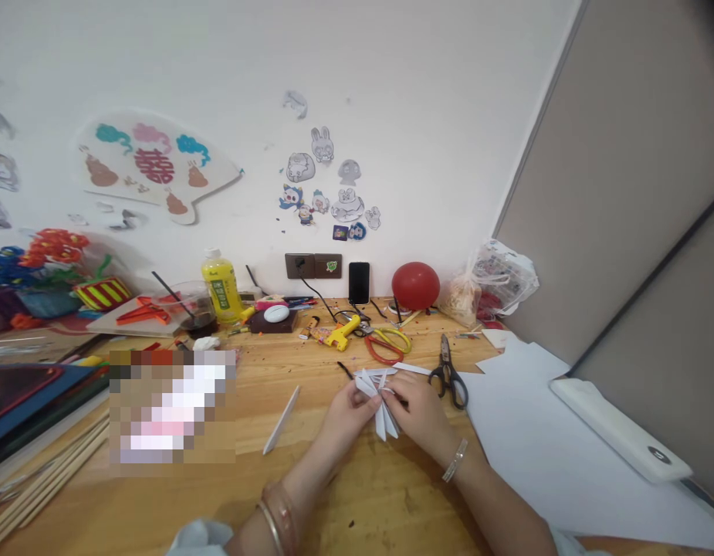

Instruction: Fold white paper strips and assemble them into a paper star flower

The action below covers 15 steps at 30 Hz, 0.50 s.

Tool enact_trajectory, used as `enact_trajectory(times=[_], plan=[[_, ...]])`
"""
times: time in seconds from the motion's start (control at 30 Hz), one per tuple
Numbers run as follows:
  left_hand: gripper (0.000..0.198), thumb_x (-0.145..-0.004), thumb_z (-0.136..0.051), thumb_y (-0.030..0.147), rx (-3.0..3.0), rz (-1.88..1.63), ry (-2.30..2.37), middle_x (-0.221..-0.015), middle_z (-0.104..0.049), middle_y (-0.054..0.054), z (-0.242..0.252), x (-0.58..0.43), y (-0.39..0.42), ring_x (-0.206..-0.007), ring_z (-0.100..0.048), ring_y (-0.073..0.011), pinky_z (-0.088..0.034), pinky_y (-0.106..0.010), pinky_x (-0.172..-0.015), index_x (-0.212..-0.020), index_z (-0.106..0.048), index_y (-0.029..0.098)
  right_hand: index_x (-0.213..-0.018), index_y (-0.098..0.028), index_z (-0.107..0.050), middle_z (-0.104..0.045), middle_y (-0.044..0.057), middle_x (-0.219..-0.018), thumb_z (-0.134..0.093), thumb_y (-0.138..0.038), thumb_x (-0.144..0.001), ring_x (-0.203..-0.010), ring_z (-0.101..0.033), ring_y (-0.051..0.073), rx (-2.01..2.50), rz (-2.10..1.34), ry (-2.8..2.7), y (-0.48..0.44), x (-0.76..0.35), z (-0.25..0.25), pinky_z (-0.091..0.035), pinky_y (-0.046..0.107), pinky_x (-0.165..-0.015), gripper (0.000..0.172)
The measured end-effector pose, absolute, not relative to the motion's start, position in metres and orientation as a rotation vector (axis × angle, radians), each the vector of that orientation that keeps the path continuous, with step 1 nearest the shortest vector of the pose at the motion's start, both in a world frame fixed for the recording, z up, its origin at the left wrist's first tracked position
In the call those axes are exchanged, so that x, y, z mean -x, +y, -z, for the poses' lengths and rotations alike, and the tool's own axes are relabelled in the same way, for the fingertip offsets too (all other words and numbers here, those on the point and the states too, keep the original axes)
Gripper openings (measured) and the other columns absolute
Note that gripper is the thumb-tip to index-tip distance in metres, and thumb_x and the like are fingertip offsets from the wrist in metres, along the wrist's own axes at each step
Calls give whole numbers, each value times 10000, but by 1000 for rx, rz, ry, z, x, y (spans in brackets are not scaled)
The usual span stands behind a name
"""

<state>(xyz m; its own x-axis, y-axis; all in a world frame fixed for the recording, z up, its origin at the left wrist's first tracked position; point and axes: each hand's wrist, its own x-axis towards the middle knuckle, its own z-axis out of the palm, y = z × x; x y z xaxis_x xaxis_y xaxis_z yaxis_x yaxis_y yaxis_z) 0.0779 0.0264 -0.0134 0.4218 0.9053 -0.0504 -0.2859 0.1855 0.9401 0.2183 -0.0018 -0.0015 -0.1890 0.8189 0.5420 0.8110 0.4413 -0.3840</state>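
Between my hands is a fan-like bundle of folded white paper strips [385, 421], its points spread downward and upward over the table. My left hand [346, 411] pinches it from the left, thumb on the centre. On the other side my right hand [423, 405] grips the same bundle with closed fingertips, partly hiding it. A loose folded paper strip [281, 419] lies to the left of my left hand. Just beyond my right hand is another white strip [413, 369], and black-handled scissors [446, 376] rest close to its right.
White paper sheets [542, 440] cover the right side, with a long white device [620, 428] on them. Behind my hands lie a yellow glue gun [343, 333] and red-and-yellow-handled scissors [388, 351]. A bottle [221, 292] and a cup of dark drink [197, 318] stand back left; wooden sticks [55, 479] lie front left.
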Motion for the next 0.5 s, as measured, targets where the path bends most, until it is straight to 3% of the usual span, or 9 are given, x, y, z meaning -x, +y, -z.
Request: enact_trajectory(times=[0.23, 0.5], plan=[[430, -573, -746, 341, -1073, -971, 734, -834, -683, -69, 14, -78, 26, -712, -616, -176, -465, -258, -675, -911, -595, 123, -624, -180, -550, -551, 47, -630, -395, -184, -851, -653, -460, 178, 1294, 434, -2124, -3, -221, 4, -329, 289, -602, 274], [419, -569, -743, 354, -1145, -971, 734, -892, -675, -90, 12, -78, 26, -771, -607, -188, -464, -266, -705, -883, -596, 119, -717, -172, -560, -568, 52, -706, -411, -161, -829, -701, -477, 182, 1361, 344, -2080, -5, -218, 2, -340, 290, -623, 186]])
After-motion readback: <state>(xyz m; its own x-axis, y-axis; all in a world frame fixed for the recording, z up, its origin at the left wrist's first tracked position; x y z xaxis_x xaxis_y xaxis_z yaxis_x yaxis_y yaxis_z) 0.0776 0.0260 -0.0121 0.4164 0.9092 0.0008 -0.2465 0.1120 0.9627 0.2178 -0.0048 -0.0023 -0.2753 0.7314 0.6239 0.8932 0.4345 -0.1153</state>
